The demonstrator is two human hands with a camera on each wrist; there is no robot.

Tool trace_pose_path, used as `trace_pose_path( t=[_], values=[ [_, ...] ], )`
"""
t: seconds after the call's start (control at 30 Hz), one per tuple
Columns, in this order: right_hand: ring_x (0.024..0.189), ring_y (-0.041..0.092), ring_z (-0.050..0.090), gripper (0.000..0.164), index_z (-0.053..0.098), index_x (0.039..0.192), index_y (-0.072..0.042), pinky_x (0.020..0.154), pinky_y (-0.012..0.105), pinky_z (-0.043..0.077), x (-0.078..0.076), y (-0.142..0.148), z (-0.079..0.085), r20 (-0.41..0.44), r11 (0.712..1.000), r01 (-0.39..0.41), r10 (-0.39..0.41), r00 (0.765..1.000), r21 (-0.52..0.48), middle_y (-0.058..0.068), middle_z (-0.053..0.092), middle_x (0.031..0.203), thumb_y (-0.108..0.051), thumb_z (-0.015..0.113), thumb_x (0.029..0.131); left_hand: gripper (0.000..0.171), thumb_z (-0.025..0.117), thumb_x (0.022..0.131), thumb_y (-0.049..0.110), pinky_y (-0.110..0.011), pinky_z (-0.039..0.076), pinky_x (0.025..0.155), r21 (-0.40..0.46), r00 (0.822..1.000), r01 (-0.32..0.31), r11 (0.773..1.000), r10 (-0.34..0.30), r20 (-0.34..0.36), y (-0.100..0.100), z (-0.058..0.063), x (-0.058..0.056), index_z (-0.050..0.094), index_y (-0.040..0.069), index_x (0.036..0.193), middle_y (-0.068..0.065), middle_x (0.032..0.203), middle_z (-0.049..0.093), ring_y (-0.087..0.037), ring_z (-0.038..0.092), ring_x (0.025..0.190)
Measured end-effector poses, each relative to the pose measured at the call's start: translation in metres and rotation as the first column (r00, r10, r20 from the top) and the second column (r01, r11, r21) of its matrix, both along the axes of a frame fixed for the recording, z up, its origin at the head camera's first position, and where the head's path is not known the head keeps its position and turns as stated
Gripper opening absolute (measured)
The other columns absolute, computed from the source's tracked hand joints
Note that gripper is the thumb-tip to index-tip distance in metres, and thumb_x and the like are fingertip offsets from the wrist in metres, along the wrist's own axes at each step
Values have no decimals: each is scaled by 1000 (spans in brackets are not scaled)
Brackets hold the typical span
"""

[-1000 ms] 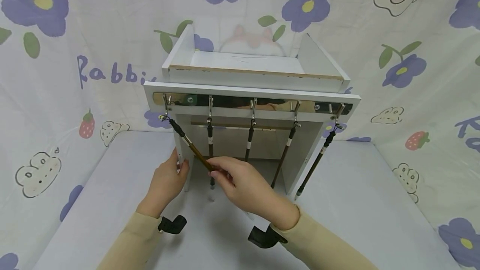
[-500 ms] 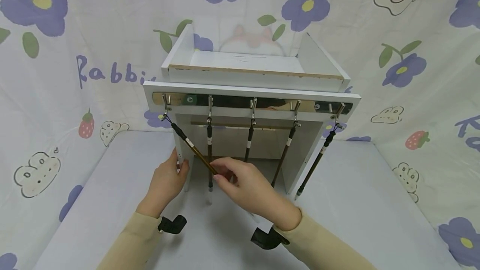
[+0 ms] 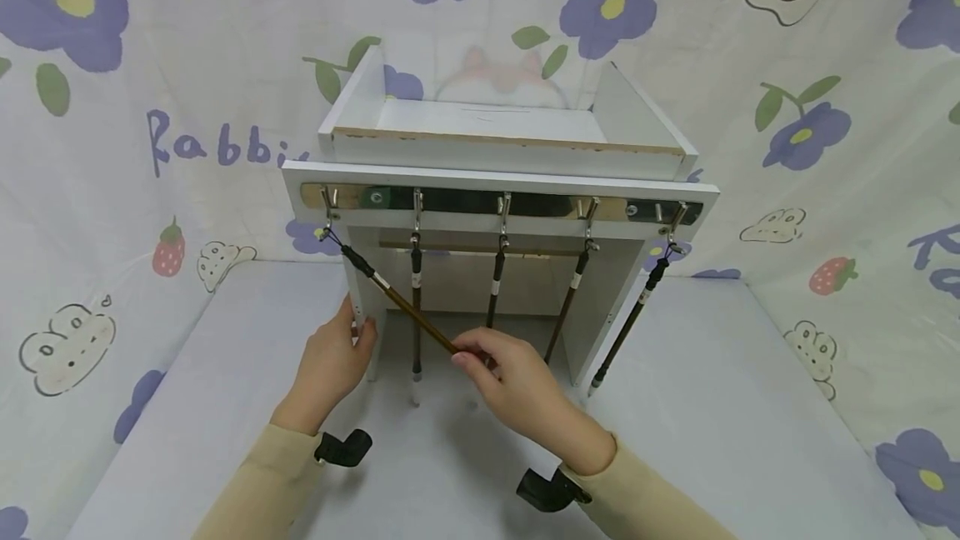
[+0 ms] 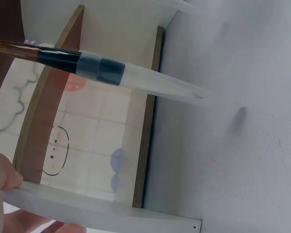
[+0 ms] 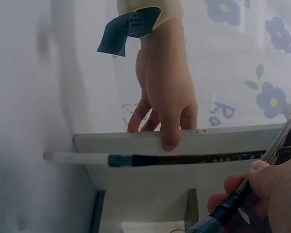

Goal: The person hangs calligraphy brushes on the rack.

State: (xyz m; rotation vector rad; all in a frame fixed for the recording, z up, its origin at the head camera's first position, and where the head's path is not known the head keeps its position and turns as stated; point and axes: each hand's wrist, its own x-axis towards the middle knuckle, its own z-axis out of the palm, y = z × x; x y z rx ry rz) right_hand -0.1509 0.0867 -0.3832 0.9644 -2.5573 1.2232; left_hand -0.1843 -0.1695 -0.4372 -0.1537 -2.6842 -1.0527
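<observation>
Several calligraphy brushes hang by loops from the metal hooks of a white wooden rack [image 3: 495, 177]. My right hand [image 3: 517, 382] pinches the lower handle of the leftmost brush [image 3: 411, 311] between thumb and fingers. That brush slants down to the right, its loop still on the end hook; its tip is hidden by the hand in the head view. My left hand [image 3: 330, 365] grips the rack's left side panel, thumb inside and fingers outside, as the right wrist view also shows. Between the hands, the second brush [image 3: 417, 307] hangs nearly straight, with a clear cap [image 4: 155, 85] over its tip.
A shiny hook rail [image 3: 465, 202] runs along the rack's front board. Farther right hang a middle brush [image 3: 495, 290], another brush [image 3: 567, 307] and the rightmost brush [image 3: 630, 327]. Above is an open-fronted shelf [image 3: 510, 144]. A patterned cloth [image 3: 465, 15] covers the wall behind.
My right hand has moved right and slightly down, swinging the leftmost brush's lower end rightward. The second brush now shows fully beside the hand. My left hand has kept its hold.
</observation>
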Motion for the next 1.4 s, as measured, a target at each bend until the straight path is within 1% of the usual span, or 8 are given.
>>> trace_pose_path(
  t=[0.3, 0.4, 0.6, 0.8, 1.0, 1.17, 1.23, 1.4],
  values=[
    [85, 4, 60, 18, 64, 113, -12, 73, 28, 53, 1, -8, -17, 12, 1000, 15, -15, 1000, -12, -9, 64, 99, -18, 60, 97, 49, 46, 101, 20, -45, 57, 62, 0, 1000, 4, 1000, -4, -18, -1, -1, 0, 34, 3, 145, -29, 124, 58, -43, 65, 98],
    [90, 6, 60, 18, 63, 114, -11, 77, 31, 54, 3, -13, -30, -9, 1000, 14, -14, 1000, -6, -7, 65, 100, -17, 61, 97, 48, 47, 101, 19, -44, 57, 61, -4, 1000, 7, 1000, -7, -29, -1, 0, -1, 35, 3, 144, -29, 121, 60, -43, 65, 98],
    [90, 4, 62, 18, 65, 112, -11, 76, 27, 53, 3, -26, -46, -70, 999, -17, 14, 997, -45, -6, 67, 100, -16, 65, 94, 46, 47, 101, 20, -42, 56, 60, -23, 1000, -3, 1000, 3, -23, -1, 0, -1, 38, 2, 141, -29, 114, 63, -43, 65, 96],
    [87, 2, 61, 20, 64, 112, -13, 75, 24, 52, -4, -34, -53, -136, 1000, -2, 0, 991, -18, -9, 66, 98, -17, 67, 92, 45, 48, 101, 20, -45, 57, 62, -25, 1000, -8, 1000, 8, -8, 0, 1, 0, 38, 1, 140, -30, 116, 62, -43, 65, 98],
    [86, 6, 63, 22, 63, 113, -13, 73, 21, 51, -9, -39, -59, -259, 998, 5, 12, 966, 66, -6, 66, 98, -21, 67, 93, 41, 50, 100, 17, -45, 56, 60, -12, 1000, -8, 1000, 8, -12, 0, 2, 1, 42, 2, 136, -31, 113, 63, -44, 65, 96],
    [87, 8, 63, 24, 63, 115, -11, 72, 24, 51, -8, -40, -56, -210, 997, 11, 5, 978, 72, -4, 66, 99, -21, 67, 93, 45, 49, 99, 17, -41, 54, 55, -17, 1000, -14, 1000, 14, 5, 0, 2, 0, 39, 3, 141, -30, 109, 64, -43, 65, 95],
    [88, 9, 62, 25, 63, 115, -12, 73, 25, 52, -7, -39, -55, -192, 997, 17, -2, 981, 74, -4, 66, 100, -20, 67, 92, 44, 49, 100, 19, -42, 55, 58, -24, 1000, -21, 999, 21, 18, 0, 2, 0, 40, 3, 140, -28, 107, 66, -42, 66, 96],
    [89, 9, 62, 23, 64, 113, -13, 75, 24, 52, -3, -35, -56, -209, 996, 27, -9, 978, 83, -4, 66, 101, -21, 67, 92, 46, 49, 99, 18, -40, 54, 58, -43, 999, -29, 999, 31, 45, -1, 2, -1, 38, 4, 142, -27, 105, 67, -41, 66, 94]
  ],
)
